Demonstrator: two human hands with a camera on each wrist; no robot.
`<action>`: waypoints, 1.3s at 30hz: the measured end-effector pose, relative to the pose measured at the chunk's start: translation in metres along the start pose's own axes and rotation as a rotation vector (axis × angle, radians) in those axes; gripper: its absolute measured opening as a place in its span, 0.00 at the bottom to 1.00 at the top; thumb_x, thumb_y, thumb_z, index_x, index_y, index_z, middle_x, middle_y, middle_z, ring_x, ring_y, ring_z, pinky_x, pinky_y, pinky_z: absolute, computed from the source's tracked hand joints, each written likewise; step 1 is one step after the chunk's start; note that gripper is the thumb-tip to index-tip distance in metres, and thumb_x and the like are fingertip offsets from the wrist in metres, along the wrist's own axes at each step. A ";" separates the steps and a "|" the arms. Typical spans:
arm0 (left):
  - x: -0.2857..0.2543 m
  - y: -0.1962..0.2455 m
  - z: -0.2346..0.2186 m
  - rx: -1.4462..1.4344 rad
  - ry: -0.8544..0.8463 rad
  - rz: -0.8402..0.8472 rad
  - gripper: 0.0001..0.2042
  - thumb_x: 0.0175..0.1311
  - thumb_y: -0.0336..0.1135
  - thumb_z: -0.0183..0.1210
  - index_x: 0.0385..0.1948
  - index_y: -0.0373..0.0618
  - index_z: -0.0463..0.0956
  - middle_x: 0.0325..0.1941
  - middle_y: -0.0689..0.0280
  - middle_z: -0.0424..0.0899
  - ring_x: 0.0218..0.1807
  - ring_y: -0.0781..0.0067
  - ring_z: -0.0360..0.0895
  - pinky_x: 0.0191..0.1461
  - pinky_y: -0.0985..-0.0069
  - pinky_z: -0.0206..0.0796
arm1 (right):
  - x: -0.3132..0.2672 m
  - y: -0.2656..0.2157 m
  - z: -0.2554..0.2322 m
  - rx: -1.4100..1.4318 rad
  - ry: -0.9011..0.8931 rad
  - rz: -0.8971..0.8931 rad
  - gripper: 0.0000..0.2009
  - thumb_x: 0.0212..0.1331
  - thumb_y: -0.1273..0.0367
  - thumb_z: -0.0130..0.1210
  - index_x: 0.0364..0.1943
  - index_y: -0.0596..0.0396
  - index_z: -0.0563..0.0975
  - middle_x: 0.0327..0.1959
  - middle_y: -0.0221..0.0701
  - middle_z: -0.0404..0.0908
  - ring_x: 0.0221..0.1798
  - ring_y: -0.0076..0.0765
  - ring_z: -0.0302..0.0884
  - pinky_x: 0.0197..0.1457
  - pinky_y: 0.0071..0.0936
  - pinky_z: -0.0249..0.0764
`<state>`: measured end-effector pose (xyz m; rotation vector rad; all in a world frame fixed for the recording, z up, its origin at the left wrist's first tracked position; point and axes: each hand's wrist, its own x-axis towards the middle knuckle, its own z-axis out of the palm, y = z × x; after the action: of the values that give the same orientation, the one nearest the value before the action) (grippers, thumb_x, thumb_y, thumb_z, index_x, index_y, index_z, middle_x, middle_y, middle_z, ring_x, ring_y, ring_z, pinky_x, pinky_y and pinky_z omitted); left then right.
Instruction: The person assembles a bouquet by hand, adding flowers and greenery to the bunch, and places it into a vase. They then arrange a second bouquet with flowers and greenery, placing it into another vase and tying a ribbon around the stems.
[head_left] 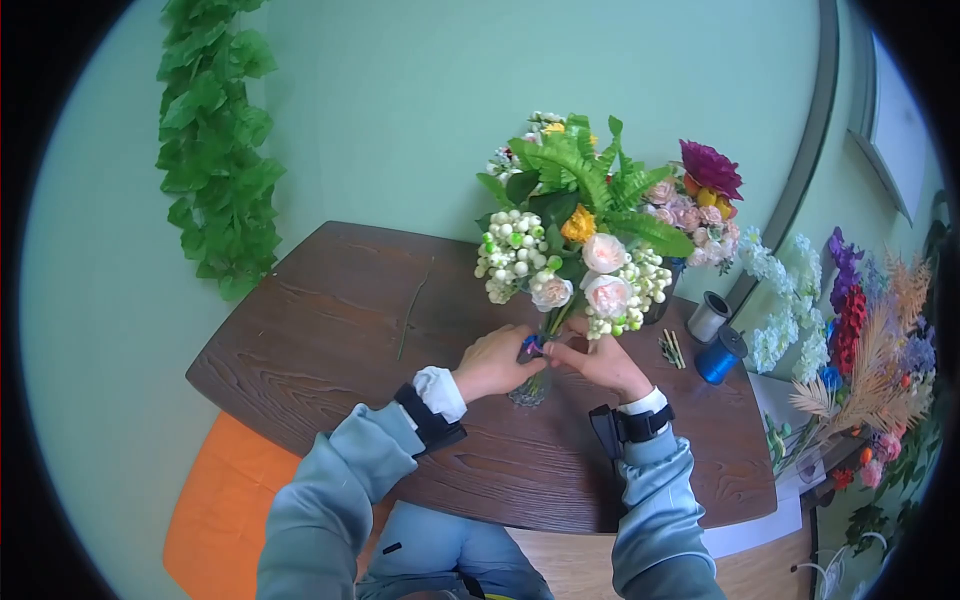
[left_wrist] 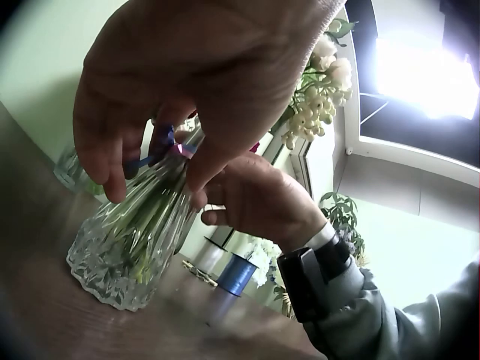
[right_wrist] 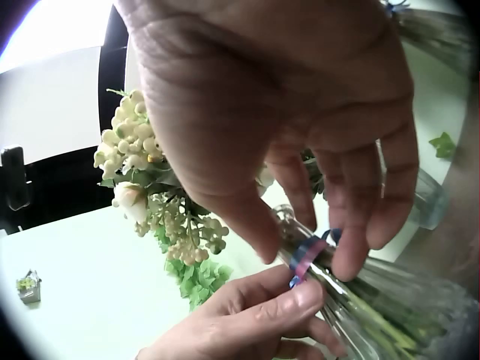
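Note:
A clear cut-glass vase (left_wrist: 124, 255) stands on the dark wooden table, with green stems showing through its ribbed side. Pink and blue ribbon (right_wrist: 306, 255) circles its neck. My left hand (head_left: 495, 360) curls around the neck, its thumb beside the ribbon. From the other side, my right hand (head_left: 608, 366) has its fingertips bent onto the ribbon, its thumb close to the glass rim. Above both hands spreads a bouquet of pale pink roses (head_left: 607, 294), white berries (head_left: 513, 250), a yellow flower (head_left: 578, 224) and fern leaves (head_left: 575, 165). Fingers partly hide the ribbon.
A blue ribbon spool (head_left: 718, 358) and a silver spool (head_left: 708, 318) stand at the table's right, near short cut stems (head_left: 672, 349). One thin stem (head_left: 411, 318) lies left. Behind is a second bouquet (head_left: 700, 205); more artificial flowers (head_left: 855, 330) crowd the right side.

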<state>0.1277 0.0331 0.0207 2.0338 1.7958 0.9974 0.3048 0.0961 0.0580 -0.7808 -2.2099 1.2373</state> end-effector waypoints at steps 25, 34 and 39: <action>0.034 -0.099 -0.081 0.022 0.212 -0.012 0.17 0.57 0.44 0.56 0.37 0.38 0.75 0.32 0.52 0.80 0.33 0.52 0.78 0.37 0.64 0.67 | 0.150 -0.008 0.076 -0.229 0.201 -0.272 0.18 0.54 0.59 0.57 0.24 0.64 0.73 0.14 0.36 0.77 0.19 0.37 0.77 0.27 0.32 0.70; 0.061 -0.141 -0.071 -0.024 0.220 -0.107 0.18 0.58 0.44 0.54 0.41 0.38 0.73 0.38 0.50 0.80 0.43 0.47 0.76 0.46 0.60 0.67 | 0.199 0.012 0.085 -0.288 0.238 -0.324 0.17 0.54 0.59 0.57 0.31 0.64 0.72 0.16 0.40 0.76 0.22 0.44 0.77 0.28 0.36 0.70; 0.060 -0.168 -0.052 -0.204 0.220 -0.311 0.20 0.58 0.43 0.57 0.45 0.36 0.70 0.36 0.53 0.80 0.39 0.54 0.78 0.44 0.66 0.68 | 0.215 0.013 0.081 -0.277 0.241 -0.261 0.17 0.54 0.60 0.57 0.32 0.64 0.73 0.16 0.38 0.77 0.21 0.39 0.78 0.28 0.34 0.70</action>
<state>-0.0349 0.1121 -0.0219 1.5180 1.9474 1.2831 0.1010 0.2000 0.0370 -0.6755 -2.2209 0.6841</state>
